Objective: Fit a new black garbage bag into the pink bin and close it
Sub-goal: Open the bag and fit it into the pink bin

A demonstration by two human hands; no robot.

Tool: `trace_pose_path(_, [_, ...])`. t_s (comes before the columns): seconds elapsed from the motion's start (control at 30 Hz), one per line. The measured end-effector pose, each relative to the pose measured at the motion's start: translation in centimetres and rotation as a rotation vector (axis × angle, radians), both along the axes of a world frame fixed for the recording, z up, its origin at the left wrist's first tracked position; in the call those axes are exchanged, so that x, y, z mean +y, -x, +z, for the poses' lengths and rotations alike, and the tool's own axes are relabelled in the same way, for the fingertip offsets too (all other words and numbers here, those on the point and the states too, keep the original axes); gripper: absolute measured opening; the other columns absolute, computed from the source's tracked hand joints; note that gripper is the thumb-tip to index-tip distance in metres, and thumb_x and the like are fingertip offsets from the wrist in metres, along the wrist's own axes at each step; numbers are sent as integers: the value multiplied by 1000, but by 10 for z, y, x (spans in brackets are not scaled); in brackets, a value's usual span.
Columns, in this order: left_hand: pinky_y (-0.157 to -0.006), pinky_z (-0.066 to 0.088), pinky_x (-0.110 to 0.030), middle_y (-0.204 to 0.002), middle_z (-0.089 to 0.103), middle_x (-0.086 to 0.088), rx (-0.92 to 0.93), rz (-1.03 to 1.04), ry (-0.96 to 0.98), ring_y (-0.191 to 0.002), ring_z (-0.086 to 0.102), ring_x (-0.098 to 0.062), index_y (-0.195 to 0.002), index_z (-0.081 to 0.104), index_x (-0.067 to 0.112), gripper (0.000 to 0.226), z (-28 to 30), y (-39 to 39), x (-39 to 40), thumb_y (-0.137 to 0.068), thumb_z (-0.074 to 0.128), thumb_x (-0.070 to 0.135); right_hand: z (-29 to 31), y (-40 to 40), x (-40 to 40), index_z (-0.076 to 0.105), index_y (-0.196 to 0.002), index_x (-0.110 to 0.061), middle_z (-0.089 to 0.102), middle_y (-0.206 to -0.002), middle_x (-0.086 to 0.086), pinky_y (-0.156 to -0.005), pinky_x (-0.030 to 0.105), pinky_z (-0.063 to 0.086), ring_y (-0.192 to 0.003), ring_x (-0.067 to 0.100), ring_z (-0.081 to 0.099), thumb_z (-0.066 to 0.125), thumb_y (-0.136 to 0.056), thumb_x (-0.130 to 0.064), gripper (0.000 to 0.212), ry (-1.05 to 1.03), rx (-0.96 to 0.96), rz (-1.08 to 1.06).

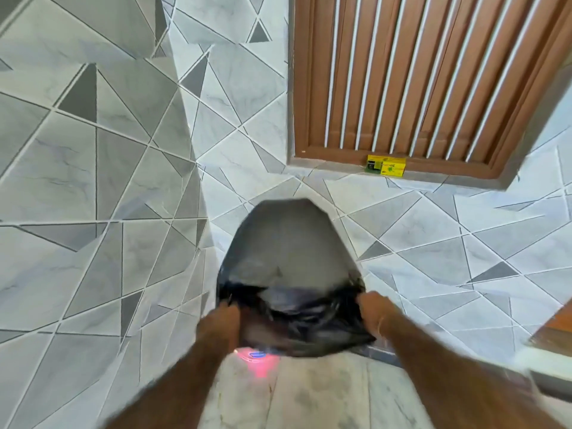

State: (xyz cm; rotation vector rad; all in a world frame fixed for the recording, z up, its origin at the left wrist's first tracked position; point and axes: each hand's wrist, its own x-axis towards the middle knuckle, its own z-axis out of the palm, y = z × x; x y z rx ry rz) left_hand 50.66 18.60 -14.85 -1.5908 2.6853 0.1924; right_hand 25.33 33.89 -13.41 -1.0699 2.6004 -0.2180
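A black garbage bag (288, 252) billows up in front of me, held open at its near edge by both hands. My left hand (221, 320) grips the bag's left edge and my right hand (371, 306) grips its right edge. Below the bag, only a blurred sliver of the pink bin (258, 360) shows, with a small blue mark on it. The rest of the bin is hidden under the bag. The picture is motion-blurred around the hands.
Grey and white tiled walls meet in a corner on the left. A brown slatted wooden shutter (418, 75) is set in the wall ahead, with a small yellow box (386, 165) on its sill. A wooden edge (554, 329) juts in at the right. Marble floor (325, 394) lies below.
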Motion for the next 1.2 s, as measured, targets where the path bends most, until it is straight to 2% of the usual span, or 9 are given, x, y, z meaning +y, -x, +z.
trace_pose_path(0.03, [-96, 48, -39, -134, 52, -8, -70, 40, -110, -116, 58, -28, -138, 38, 17, 43, -16, -6, 8, -95, 36, 17, -22, 0, 12, 56, -123, -14, 61, -127, 15, -95, 40, 47, -115, 36, 60, 34, -98, -27, 37, -88, -10, -17])
trace_pose_path(0.2, [-101, 38, -39, -140, 49, -7, 328, 86, -205, -107, 52, -28, -136, 40, 15, 36, -11, -11, 34, -101, 32, 18, -44, 9, 34, 46, -128, -15, 54, -125, 14, -97, 41, 45, -117, 37, 57, 39, -90, -16, 39, -66, 13, 0])
trace_pose_path(0.3, [-104, 37, -39, -147, 41, -6, 254, 84, -160, -123, 51, -30, -139, 34, 15, 41, -5, 5, 27, -99, 37, 18, -34, 14, 22, 43, -130, -14, 55, -123, 15, -96, 42, 46, -116, 38, 57, 51, -90, -23, 42, 22, -22, -18])
trace_pose_path(0.43, [-97, 47, -44, -146, 42, -6, 240, 37, -111, -116, 58, -34, -141, 33, 17, 58, -18, 8, 23, -88, 55, 14, -29, 20, 17, 39, -135, -17, 57, -123, 14, -97, 42, 46, -116, 37, 57, 61, -88, -34, 55, 101, -45, 22])
trace_pose_path(0.6, [-96, 46, -48, -146, 38, -1, 334, 86, -105, -114, 57, -37, -144, 23, 27, 62, -20, 10, 35, -90, 49, 15, -32, 25, 19, 31, -141, -20, 57, -125, 14, -96, 43, 47, -115, 38, 58, 64, -86, -33, 66, 99, -57, 48])
trace_pose_path(0.67, [-92, 49, -48, -146, 36, -6, 332, 64, -84, -110, 60, -38, -147, 20, 26, 75, -24, 9, 39, -81, 52, 6, -33, 27, 19, 31, -140, -20, 58, -124, 15, -95, 42, 47, -114, 38, 58, 63, -86, -32, 64, 101, -66, 61])
trace_pose_path(0.8, [-97, 45, -47, -147, 34, -8, 435, 107, -88, -116, 56, -39, -147, 22, 23, 74, -20, 15, 33, -81, 48, 3, -28, 28, 6, 32, -139, -18, 60, -124, 16, -96, 43, 47, -113, 38, 58, 62, -87, -31, 62, 150, -65, 85])
trace_pose_path(1.1, [-96, 46, -46, -144, 32, -11, 547, 200, -122, -118, 51, -39, -148, 12, 28, 83, -8, 22, -50, -80, 52, 2, -16, 26, -75, 29, -145, -16, 61, -125, 21, -96, 46, 47, -113, 43, 59, 65, -86, -29, 70, 284, -49, 92])
trace_pose_path(1.2, [-96, 47, -45, -141, 36, -12, 602, 190, -127, -117, 52, -40, -148, 11, 30, 83, -10, 26, -100, -81, 56, 14, -16, 26, -116, 27, -146, -17, 61, -124, 23, -96, 47, 49, -112, 44, 59, 65, -85, -28, 73, 314, -46, 81])
